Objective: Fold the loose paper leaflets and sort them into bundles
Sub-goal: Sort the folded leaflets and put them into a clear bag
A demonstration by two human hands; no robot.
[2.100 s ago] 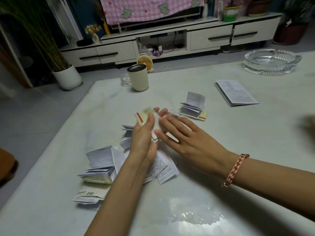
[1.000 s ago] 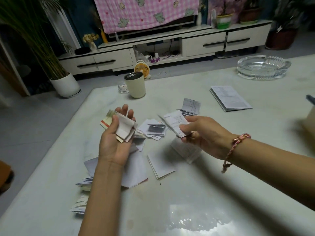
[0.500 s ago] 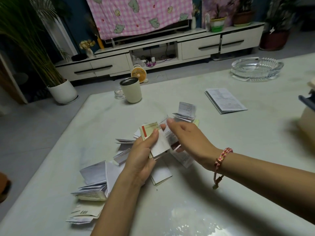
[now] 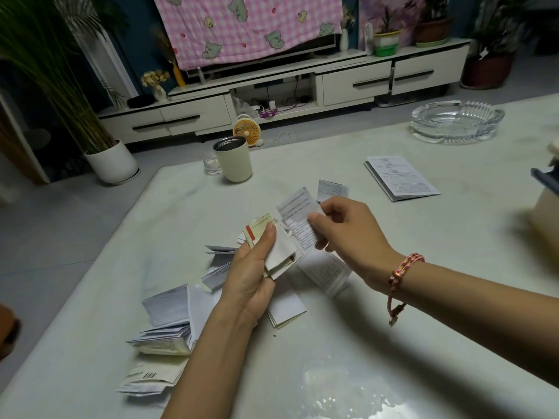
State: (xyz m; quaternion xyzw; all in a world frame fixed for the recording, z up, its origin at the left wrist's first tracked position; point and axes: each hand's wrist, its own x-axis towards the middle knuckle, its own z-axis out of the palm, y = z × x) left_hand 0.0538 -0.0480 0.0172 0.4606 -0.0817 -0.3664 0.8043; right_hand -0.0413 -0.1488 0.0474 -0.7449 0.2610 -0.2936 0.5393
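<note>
My left hand [image 4: 251,273] grips a small bundle of folded leaflets [image 4: 279,247], the top one cream with a red stripe, thumb pressed across it. Just to its right my right hand [image 4: 348,234] pinches a white printed leaflet [image 4: 298,208] that stands up between thumb and fingers. More folded leaflets lie on the pale table [image 4: 393,343]: a fanned pile [image 4: 169,325] at the near left, a folded one [image 4: 286,309] under my left wrist, a long printed one [image 4: 328,272] under my right hand, one [image 4: 331,190] behind it.
A cream tumbler [image 4: 234,160] stands at the table's far edge with a small glass [image 4: 211,166] beside it. A larger folded booklet [image 4: 399,178] lies at the right, a glass ashtray [image 4: 456,120] beyond it. A box edge [image 4: 547,207] shows far right.
My right hand has lifted a white leaflet up from beside the bundle and now holds it upright. My left hand keeps the same bundle, nearly in place.
</note>
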